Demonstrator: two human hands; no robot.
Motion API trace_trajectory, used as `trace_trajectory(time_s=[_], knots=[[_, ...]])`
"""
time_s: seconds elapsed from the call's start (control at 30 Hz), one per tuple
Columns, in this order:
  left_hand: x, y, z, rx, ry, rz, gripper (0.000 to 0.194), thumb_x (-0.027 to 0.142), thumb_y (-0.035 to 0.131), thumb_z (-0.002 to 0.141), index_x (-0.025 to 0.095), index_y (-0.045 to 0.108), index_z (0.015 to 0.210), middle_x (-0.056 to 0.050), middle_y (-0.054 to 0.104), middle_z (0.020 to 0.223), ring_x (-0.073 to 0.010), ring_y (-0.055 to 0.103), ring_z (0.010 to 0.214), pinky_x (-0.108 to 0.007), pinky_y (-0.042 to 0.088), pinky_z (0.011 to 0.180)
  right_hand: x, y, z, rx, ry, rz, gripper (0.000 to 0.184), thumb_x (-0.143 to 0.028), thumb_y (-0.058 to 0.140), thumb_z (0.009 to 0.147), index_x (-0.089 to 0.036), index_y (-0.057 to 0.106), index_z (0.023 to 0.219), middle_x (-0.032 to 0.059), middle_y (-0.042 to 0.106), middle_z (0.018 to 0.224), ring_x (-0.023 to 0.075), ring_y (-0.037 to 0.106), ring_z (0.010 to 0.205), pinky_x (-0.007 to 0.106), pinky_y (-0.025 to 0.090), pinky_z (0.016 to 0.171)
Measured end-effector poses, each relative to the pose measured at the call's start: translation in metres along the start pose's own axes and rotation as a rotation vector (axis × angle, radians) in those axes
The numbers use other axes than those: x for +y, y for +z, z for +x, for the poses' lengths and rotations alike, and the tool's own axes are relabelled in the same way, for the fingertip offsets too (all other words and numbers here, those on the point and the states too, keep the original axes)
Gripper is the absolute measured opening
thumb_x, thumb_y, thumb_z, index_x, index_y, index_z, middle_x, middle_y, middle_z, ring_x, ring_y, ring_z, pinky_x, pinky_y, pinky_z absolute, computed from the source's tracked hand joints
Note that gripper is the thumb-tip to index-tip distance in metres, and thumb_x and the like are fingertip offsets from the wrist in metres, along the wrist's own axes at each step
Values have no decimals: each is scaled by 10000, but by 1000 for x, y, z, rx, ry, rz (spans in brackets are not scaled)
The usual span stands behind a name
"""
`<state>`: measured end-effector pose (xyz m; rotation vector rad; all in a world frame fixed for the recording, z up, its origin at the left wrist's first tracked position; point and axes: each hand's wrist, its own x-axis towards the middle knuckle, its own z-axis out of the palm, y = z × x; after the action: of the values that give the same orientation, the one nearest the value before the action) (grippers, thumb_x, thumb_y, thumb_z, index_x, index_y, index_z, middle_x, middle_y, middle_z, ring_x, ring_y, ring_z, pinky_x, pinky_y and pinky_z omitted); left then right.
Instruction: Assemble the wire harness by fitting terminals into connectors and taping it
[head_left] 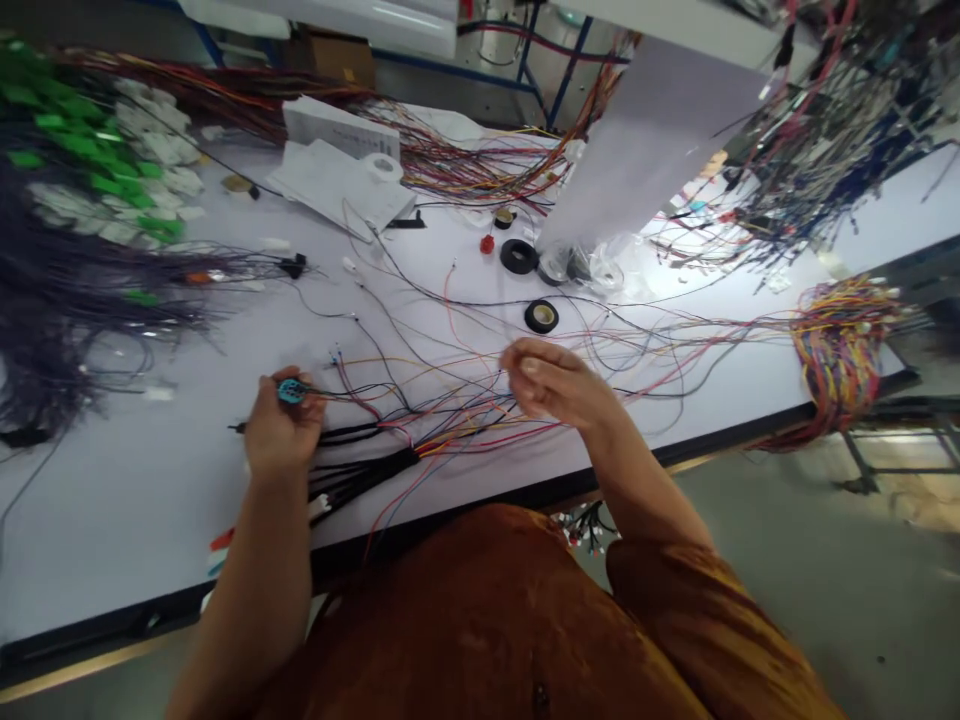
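Note:
A round blue connector (290,391) with dark wires running out to the right is held in the fingers of my left hand (281,430). My right hand (559,383) is pinched over the loose wires; a thin wire seems to lie at its fingertips, but the grip is too small to make out. Between the hands spread many coloured wires (450,430), gathered into black-sleeved branches (375,470) near the table's front edge. A white connector (320,506) sits on one branch beside my left forearm.
Rolls of black tape (541,330) lie beyond my right hand, near a small red connector (487,244). Purple wires (52,250) with green and white connectors pile up at left. Papers (337,185) lie at the back. A tied wire bundle (840,350) hangs over the right edge.

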<state>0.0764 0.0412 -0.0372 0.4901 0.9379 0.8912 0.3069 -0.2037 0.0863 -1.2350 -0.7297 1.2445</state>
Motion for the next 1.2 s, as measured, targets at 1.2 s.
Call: trace_trajectory(time_s=[1.2], knots=[[-5,-9,-10,-193,282,322,425,546,639,864,187,735,1072,-33,594,857,-48,433,561,-165,355,473,87,126,160,-44,-229,-785,135,-219,535,852,-193,559,721,-51,532,647,92,446,606,231,303,606]])
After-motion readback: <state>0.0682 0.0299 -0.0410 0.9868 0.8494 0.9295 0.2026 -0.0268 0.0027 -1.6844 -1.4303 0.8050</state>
